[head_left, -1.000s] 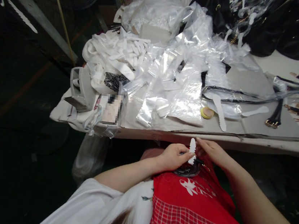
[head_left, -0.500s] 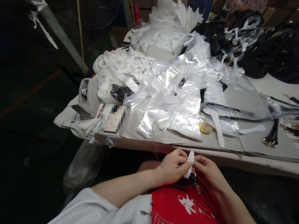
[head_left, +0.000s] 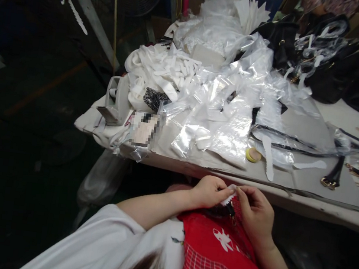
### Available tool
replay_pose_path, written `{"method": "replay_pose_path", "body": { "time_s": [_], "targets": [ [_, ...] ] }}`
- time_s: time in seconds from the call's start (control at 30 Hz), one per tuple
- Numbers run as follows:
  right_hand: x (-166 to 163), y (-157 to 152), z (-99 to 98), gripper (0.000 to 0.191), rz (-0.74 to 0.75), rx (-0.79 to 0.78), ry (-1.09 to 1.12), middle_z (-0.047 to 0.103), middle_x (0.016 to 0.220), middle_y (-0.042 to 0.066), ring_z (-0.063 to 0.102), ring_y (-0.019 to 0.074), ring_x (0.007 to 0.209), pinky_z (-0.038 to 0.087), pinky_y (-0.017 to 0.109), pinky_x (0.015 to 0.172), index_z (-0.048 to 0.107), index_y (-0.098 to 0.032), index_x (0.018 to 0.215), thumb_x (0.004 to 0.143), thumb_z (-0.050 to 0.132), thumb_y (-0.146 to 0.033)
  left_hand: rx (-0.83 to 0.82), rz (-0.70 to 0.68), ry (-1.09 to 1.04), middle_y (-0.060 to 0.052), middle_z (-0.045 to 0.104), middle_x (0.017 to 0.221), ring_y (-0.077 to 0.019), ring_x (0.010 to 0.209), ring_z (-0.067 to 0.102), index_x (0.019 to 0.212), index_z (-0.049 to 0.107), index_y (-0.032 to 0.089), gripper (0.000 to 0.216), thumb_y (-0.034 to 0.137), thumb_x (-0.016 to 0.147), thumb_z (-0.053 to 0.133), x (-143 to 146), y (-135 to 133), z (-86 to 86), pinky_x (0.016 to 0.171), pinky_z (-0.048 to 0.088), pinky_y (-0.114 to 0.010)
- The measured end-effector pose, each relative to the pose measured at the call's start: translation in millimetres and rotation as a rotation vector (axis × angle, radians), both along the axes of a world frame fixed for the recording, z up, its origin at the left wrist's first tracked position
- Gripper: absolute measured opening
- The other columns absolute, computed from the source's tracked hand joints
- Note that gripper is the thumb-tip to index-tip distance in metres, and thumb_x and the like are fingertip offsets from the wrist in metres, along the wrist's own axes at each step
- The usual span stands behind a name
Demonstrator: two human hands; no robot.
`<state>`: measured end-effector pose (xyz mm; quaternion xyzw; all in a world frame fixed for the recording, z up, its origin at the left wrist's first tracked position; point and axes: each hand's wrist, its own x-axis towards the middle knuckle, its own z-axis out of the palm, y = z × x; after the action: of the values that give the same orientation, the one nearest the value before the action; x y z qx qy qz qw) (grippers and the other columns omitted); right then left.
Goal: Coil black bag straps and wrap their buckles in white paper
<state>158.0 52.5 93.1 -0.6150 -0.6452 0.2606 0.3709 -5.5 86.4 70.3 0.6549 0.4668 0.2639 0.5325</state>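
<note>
Both hands meet in my lap just below the table edge. My left hand (head_left: 208, 191) is closed, pinching a small white serrated strip (head_left: 230, 195). My right hand (head_left: 255, 209) is closed too, its fingertips pinching the same strip from the right. Beneath the strip a black strap with a gold clasp (head_left: 230, 211) lies on my red apron (head_left: 217, 252). Most of the strip is hidden by my fingers.
The grey table (head_left: 305, 178) carries a heap of clear plastic bags (head_left: 227, 114), white strips (head_left: 161, 69), a tape roll (head_left: 253, 155), another serrated strip (head_left: 268, 156), black belts (head_left: 335, 173) and black bags (head_left: 348, 63). A tape dispenser (head_left: 114, 100) sits at the left corner. Dark floor lies left.
The strip was upright between my fingers; now it is folded lower and mostly covered by them. The view has swung slightly right and my hands have drawn closer together.
</note>
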Motion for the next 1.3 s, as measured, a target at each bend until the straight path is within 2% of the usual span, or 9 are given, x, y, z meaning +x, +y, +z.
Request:
{"method": "replay_pose_path", "body": {
  "time_s": [0.1,0.2,0.37,0.53,0.7,0.87,1.1,1.2,1.3],
  "targets": [
    [-1,-4,1.9,0.013,0.143,0.179,-0.277,0.068,0.080,0.006,0.062,0.0207,0.074,0.048,0.034,0.075,0.063,-0.021,0.084,0.092,0.052,-0.024,-0.043,-0.023,0.087,0.001,0.052,0.051,-0.0094,0.053,0.044,0.058,0.066,0.012,0.045,0.044,0.086,0.051,2,3,-1.2,0.049,0.029,-0.021],
    [2,-6,4.4,0.014,0.241,0.218,-0.385,0.070,0.082,0.007,0.063,0.0213,0.076,0.048,0.034,0.077,0.063,-0.022,0.085,0.092,0.051,-0.022,-0.068,-0.026,0.139,0.002,0.047,0.045,-0.0099,0.052,0.043,0.054,0.067,0.012,0.039,0.036,0.082,0.055,3,4,0.2,0.050,0.027,-0.022],
    [10,2,8.5,0.023,0.092,-0.062,-0.193,0.067,0.074,0.005,0.062,0.0205,0.069,0.048,0.031,0.068,0.061,-0.021,0.086,0.093,0.050,-0.040,-0.088,0.012,0.159,0.001,0.048,0.041,-0.0103,0.048,0.042,0.053,0.069,0.011,0.049,0.047,0.083,0.055,5,1,4.3,0.048,0.026,-0.024],
    [8,12,2.9,0.037,0.219,-0.290,-0.049,0.067,0.069,0.001,0.061,0.0176,0.064,0.048,0.026,0.061,0.063,-0.019,0.076,0.094,0.045,-0.046,-0.010,-0.029,0.154,0.001,0.048,0.042,-0.0094,0.047,0.041,0.051,0.065,0.013,0.052,0.050,0.086,0.053,6,1,2.9,0.048,0.025,-0.024],
    [7,6,-3.1,0.037,0.107,-0.170,-0.139,0.065,0.066,0.001,0.056,0.0166,0.060,0.042,0.027,0.060,0.064,-0.020,0.074,0.094,0.045,-0.044,0.127,-0.133,0.112,-0.002,0.056,0.055,-0.0115,0.053,0.046,0.056,0.059,0.015,0.047,0.038,0.094,0.042,5,-2,9.8,0.055,0.032,-0.025],
    [9,5,11.0,0.032,-0.064,0.053,-0.306,0.065,0.067,0.005,0.058,0.0195,0.064,0.040,0.029,0.064,0.065,-0.020,0.079,0.095,0.045,-0.040,0.092,0.023,0.178,-0.009,0.064,0.083,-0.0198,0.074,0.057,0.088,0.059,0.015,0.037,0.027,0.098,0.026,9,0,10.4,0.074,0.043,-0.032],
    [-3,8,43.8,0.030,0.148,0.308,-0.540,0.068,0.068,0.007,0.061,0.0200,0.064,0.042,0.030,0.067,0.067,-0.022,0.075,0.094,0.046,-0.030,-0.061,0.056,0.145,-0.012,0.066,0.089,-0.0243,0.087,0.060,0.084,0.060,0.015,0.031,0.027,0.095,0.034,24,19,-8.6,0.083,0.044,-0.036],
    [9,17,41.5,0.033,0.011,0.204,-0.422,0.067,0.064,0.006,0.061,0.0199,0.061,0.043,0.030,0.064,0.064,-0.021,0.074,0.095,0.045,-0.037,-0.121,0.047,0.073,-0.009,0.065,0.078,-0.0221,0.077,0.059,0.075,0.061,0.016,0.036,0.037,0.094,0.039,21,25,-6.5,0.077,0.045,-0.034],
    [24,29,32.7,0.032,0.017,-0.076,-0.119,0.073,0.082,0.007,0.068,0.0236,0.075,0.051,0.032,0.068,0.066,-0.020,0.093,0.091,0.051,-0.048,-0.201,0.083,-0.016,-0.004,0.061,0.069,-0.0176,0.065,0.055,0.075,0.060,0.016,0.038,0.044,0.093,0.041,18,28,-2.6,0.067,0.045,-0.030]
  ]
}}
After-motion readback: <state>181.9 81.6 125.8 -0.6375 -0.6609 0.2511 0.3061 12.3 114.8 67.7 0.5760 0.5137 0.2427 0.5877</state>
